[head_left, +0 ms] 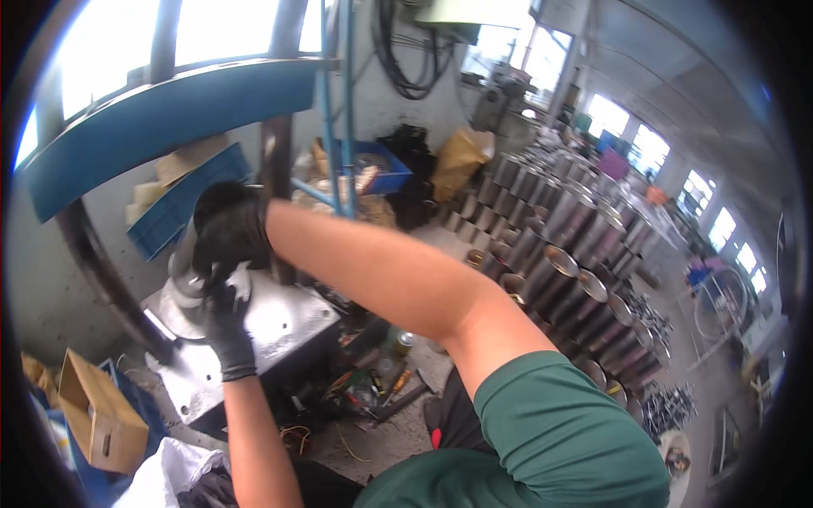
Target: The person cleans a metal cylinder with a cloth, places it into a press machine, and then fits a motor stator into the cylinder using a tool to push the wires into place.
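Note:
Both my hands wear black gloves at a press with a pale metal bed plate [275, 326] that has several holes. My right hand [235, 230] reaches across from the right, closed on a shiny metal cylinder [183, 275] with a dark round upper end. Just below, my left hand [227, 334] is against the cylinder's near side; its fingers are blurred, and their grip is hard to make out. The cylinder stands over a round metal base [179, 320] on the plate. My right glove hides much of it.
The press's blue crossbeam [186, 127] and dark columns [110, 271] frame the work. A cardboard box [102, 415] stands at lower left, tools [381, 385] lie beside the press, and many metal tubes [563, 271] are stacked at right. A blue bin [385, 169] sits behind.

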A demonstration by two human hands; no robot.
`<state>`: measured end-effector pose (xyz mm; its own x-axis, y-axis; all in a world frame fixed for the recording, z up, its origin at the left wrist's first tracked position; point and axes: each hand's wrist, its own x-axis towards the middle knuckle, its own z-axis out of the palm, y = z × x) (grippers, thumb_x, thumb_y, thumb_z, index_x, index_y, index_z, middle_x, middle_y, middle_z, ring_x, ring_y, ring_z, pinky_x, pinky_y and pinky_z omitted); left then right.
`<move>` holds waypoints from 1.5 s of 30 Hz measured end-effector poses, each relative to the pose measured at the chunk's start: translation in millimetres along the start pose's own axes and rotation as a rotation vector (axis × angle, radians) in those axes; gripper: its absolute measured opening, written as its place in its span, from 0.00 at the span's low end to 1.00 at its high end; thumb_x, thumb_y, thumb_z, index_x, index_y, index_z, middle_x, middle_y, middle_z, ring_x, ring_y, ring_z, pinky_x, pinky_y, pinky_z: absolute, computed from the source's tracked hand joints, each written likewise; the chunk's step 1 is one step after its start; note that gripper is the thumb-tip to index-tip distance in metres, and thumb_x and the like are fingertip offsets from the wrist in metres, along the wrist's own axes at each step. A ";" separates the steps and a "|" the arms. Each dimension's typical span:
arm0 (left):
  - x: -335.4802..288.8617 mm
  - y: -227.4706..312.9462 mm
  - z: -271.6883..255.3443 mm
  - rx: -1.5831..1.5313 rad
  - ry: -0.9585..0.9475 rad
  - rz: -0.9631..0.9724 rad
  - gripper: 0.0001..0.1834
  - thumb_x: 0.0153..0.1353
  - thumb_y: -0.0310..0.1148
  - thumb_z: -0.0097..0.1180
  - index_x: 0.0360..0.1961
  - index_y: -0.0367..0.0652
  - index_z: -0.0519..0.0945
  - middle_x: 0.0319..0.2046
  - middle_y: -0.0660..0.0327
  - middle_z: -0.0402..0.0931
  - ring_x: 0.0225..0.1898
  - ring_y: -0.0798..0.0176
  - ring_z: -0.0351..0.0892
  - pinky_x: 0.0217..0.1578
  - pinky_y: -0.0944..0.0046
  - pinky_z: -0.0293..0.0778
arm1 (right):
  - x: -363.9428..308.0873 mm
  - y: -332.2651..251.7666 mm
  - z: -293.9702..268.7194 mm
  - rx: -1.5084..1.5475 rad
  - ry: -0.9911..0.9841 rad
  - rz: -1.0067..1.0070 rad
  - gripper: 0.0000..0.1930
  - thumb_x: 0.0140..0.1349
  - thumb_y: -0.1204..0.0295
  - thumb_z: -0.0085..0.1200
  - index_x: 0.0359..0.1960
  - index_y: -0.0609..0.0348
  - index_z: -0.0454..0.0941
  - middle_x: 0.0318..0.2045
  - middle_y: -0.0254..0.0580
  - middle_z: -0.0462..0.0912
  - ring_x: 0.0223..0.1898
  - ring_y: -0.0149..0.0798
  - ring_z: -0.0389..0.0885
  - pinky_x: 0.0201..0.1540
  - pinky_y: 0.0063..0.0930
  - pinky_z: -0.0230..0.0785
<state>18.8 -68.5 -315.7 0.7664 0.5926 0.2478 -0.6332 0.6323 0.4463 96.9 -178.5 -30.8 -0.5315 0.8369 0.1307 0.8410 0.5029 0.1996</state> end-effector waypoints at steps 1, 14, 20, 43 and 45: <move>-12.4 5.5 16.3 0.020 0.106 0.023 0.21 0.77 0.43 0.49 0.64 0.45 0.78 0.56 0.62 0.82 0.56 0.56 0.79 0.56 0.52 0.77 | -21.1 -19.9 32.1 0.038 0.151 0.135 0.17 0.56 0.59 0.65 0.45 0.51 0.88 0.44 0.46 0.87 0.48 0.47 0.85 0.55 0.40 0.74; -49.9 7.8 13.9 1.323 0.005 0.374 0.25 0.69 0.29 0.58 0.66 0.35 0.72 0.61 0.54 0.75 0.62 0.57 0.74 0.66 0.59 0.68 | -102.4 -254.6 205.0 2.496 1.621 1.164 0.11 0.50 0.65 0.62 0.31 0.57 0.79 0.32 0.46 0.82 0.34 0.44 0.79 0.42 0.35 0.74; 3.4 17.8 62.3 2.197 -0.349 0.123 0.13 0.62 0.28 0.56 0.47 0.38 0.81 0.50 0.44 0.81 0.51 0.40 0.82 0.54 0.50 0.78 | -112.5 -265.7 226.8 1.742 1.512 1.295 0.12 0.53 0.68 0.63 0.37 0.59 0.83 0.38 0.41 0.83 0.44 0.36 0.79 0.55 0.28 0.71; 2.0 -30.3 127.6 2.727 -0.301 -0.145 0.17 0.63 0.28 0.53 0.49 0.43 0.88 0.47 0.40 0.85 0.51 0.40 0.86 0.56 0.46 0.80 | -151.7 -305.2 225.9 1.428 1.459 1.292 0.16 0.54 0.77 0.65 0.43 0.56 0.75 0.43 0.42 0.79 0.47 0.36 0.76 0.55 0.34 0.71; 10.4 -27.4 110.0 2.723 -0.273 -0.022 0.15 0.59 0.28 0.56 0.45 0.42 0.89 0.45 0.41 0.86 0.50 0.41 0.86 0.54 0.47 0.80 | -142.8 -305.2 243.7 1.466 1.442 1.274 0.22 0.53 0.82 0.68 0.49 0.59 0.74 0.46 0.47 0.81 0.49 0.38 0.79 0.56 0.36 0.74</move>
<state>56.0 -134.5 -230.8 0.8769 0.4470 0.1770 0.4688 -0.8765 -0.1093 -59.2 -398.9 -347.0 0.8982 0.4389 0.0222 -0.1625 0.3787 -0.9112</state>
